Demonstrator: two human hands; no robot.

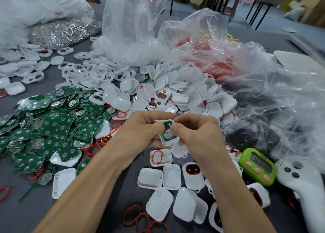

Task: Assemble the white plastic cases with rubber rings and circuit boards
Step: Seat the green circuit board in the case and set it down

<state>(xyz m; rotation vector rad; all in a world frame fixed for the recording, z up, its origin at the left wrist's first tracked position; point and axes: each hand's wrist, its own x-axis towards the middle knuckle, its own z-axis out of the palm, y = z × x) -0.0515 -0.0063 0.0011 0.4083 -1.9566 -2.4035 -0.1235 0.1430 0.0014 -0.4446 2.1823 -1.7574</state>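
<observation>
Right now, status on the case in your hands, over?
Left hand, right hand: both pinching one white case. Green circuit board seated inside. Nothing blocking; loose cases and rubber rings on table below.
</observation>
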